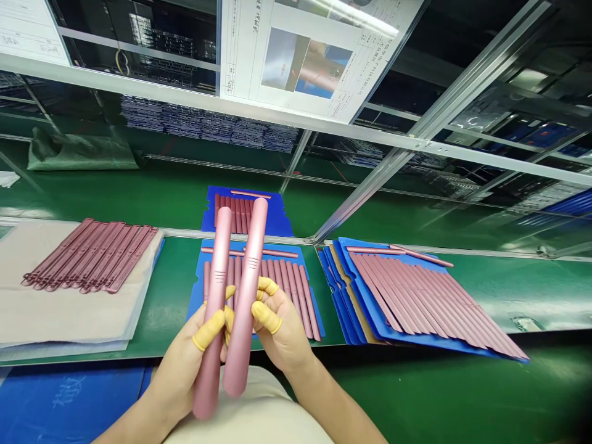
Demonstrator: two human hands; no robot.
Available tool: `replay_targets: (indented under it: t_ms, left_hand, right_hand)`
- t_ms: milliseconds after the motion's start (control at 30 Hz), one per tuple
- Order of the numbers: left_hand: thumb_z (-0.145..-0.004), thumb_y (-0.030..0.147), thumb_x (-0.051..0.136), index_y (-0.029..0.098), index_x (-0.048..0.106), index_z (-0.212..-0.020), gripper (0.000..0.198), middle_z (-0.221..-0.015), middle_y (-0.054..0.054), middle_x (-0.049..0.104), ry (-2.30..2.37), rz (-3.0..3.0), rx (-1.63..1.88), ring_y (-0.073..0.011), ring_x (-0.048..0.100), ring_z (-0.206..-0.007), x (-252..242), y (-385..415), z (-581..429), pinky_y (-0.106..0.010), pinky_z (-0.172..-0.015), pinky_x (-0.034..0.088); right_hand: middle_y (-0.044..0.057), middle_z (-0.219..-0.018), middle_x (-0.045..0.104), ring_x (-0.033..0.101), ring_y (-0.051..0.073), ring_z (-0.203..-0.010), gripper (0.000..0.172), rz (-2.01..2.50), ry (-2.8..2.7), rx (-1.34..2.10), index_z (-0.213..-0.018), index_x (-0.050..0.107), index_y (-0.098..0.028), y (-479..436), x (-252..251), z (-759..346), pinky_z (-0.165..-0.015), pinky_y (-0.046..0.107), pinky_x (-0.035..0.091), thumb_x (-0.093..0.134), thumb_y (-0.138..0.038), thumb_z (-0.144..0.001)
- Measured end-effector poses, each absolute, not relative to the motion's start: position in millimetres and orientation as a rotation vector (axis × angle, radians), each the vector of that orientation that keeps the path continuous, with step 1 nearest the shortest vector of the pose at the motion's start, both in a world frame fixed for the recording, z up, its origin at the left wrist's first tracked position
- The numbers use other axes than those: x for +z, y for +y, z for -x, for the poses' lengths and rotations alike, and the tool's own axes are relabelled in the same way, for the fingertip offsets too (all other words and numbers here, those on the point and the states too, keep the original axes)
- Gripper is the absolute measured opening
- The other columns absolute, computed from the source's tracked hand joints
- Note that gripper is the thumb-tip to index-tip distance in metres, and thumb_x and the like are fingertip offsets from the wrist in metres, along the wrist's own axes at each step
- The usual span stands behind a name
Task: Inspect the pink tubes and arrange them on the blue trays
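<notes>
- Left hand [180,364]: grasping left pink bar [217,277], long axis upright, slightly tilted.
- Right hand [282,336]: grasping right pink bar [247,265], just beside, nearly parallel.

Bright, even light, with glare on the laminated sheet [319,55] and wide-angle bending at the edges.

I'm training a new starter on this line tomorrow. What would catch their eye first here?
First, the long rose-pink casing upright in the left hand and a second casing in the right hand, at centre, with yellow finger cots on the fingers. Next, the blue trays on the green bench, holding rows of similar pink parts. Above, a printed sheet with photographs hangs at top centre.
</notes>
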State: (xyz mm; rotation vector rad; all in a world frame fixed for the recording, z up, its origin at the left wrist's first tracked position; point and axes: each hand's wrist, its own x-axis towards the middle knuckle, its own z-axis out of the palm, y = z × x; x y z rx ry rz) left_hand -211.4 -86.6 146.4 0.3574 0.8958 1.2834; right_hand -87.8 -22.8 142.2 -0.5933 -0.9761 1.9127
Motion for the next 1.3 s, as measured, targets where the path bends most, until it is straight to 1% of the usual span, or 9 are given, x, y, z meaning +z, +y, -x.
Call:
replay_targets:
  t_ms: [133,233,500,600,700,800,933,1200,1300]
  left_hand:
    - [-0.081,0.031,0.059,0.025,0.048,-0.130,0.051,-0.089,-0.004,0.065,0.817,-0.299,1.312,-0.0129,0.058,-0.072,144.5,-82.5,210.2,-0.022,-0.065,0.047]
    - [-0.081,0.031,0.060,0.023,0.050,-0.128,0.050,-0.094,-0.006,0.066,0.784,-0.277,1.296,-0.0160,0.061,-0.081,146.1,-79.4,208.0,-0.025,-0.074,0.048]
    - [-0.078,0.040,0.062,0.023,0.058,-0.120,0.046,-0.079,-0.002,0.064,0.878,-0.274,1.297,-0.0109,0.055,-0.063,152.3,-79.7,205.6,-0.022,-0.061,0.045]
    - [-0.078,0.042,0.061,0.020,0.062,-0.114,0.042,-0.076,-0.003,0.064,0.860,-0.244,1.299,-0.0133,0.058,-0.068,150.7,-78.2,205.9,-0.025,-0.067,0.047]
    - [-0.079,0.041,0.060,0.019,0.062,-0.114,0.041,-0.085,-0.005,0.068,0.815,-0.236,1.283,-0.0173,0.062,-0.079,148.3,-76.2,206.6,-0.028,-0.076,0.049]
    - [-0.080,0.040,0.058,0.019,0.059,-0.118,0.042,-0.094,-0.007,0.069,0.772,-0.259,1.285,-0.0199,0.063,-0.085,146.2,-75.0,207.3,-0.031,-0.079,0.049]
    - [-0.081,0.039,0.059,0.016,0.061,-0.114,0.040,-0.096,-0.008,0.069,0.837,-0.253,1.290,-0.0202,0.063,-0.086,145.1,-74.1,207.2,-0.032,-0.081,0.049]
    - [-0.080,0.030,0.061,0.017,0.057,-0.118,0.040,-0.098,-0.008,0.067,0.800,-0.360,1.228,-0.0198,0.062,-0.089,143.3,-70.7,207.1,-0.028,-0.077,0.048]
    - [-0.078,0.030,0.063,0.017,0.056,-0.119,0.043,-0.096,-0.008,0.067,0.864,-0.361,1.212,-0.0191,0.062,-0.086,142.1,-69.8,208.2,-0.025,-0.072,0.048]
  right_hand:
    - [0.004,-0.091,0.065,0.051,0.009,-0.054,0.034,0.601,-1.003,1.915,-0.095,0.055,-0.021,-22.2,142.0,85.4,-0.045,0.020,0.033,0.071,-0.036,-0.069]
    - [0.004,-0.092,0.065,0.053,0.009,-0.056,0.033,0.606,-1.002,1.916,-0.095,0.055,-0.021,-22.7,143.1,83.7,-0.048,0.021,0.038,0.071,-0.035,-0.070]
    - [0.004,-0.095,0.066,0.057,0.011,-0.063,0.032,0.649,-1.029,1.898,-0.095,0.056,-0.021,-22.5,142.1,81.1,-0.050,0.021,0.041,0.071,-0.033,-0.070]
    - [0.004,-0.096,0.066,0.057,0.011,-0.063,0.032,0.668,-1.035,1.902,-0.096,0.056,-0.021,-22.4,141.3,81.0,-0.052,0.023,0.043,0.071,-0.033,-0.070]
    - [0.004,-0.094,0.066,0.055,0.010,-0.060,0.031,0.686,-1.030,1.912,-0.096,0.056,-0.021,-22.1,141.0,81.1,-0.052,0.022,0.043,0.071,-0.032,-0.071]
    - [0.001,-0.081,0.065,0.050,0.008,-0.055,0.031,0.716,-1.024,1.914,-0.094,0.057,-0.020,-21.5,140.6,81.3,-0.049,0.020,0.040,0.072,-0.032,-0.069]
    - [-0.003,-0.068,0.059,0.041,0.006,-0.049,0.032,0.733,-1.018,1.925,-0.093,0.058,-0.020,-20.7,137.9,81.5,-0.050,0.020,0.039,0.073,-0.032,-0.068]
    - [-0.004,-0.074,0.055,0.043,0.006,-0.053,0.034,0.784,-1.083,1.846,-0.094,0.057,-0.020,-17.7,129.1,81.5,-0.047,0.021,0.034,0.073,-0.035,-0.068]
    - [-0.002,-0.079,0.056,0.048,0.008,-0.063,0.034,0.780,-1.129,1.784,-0.095,0.057,-0.020,-15.3,124.4,81.7,-0.056,0.021,0.040,0.073,-0.034,-0.068]
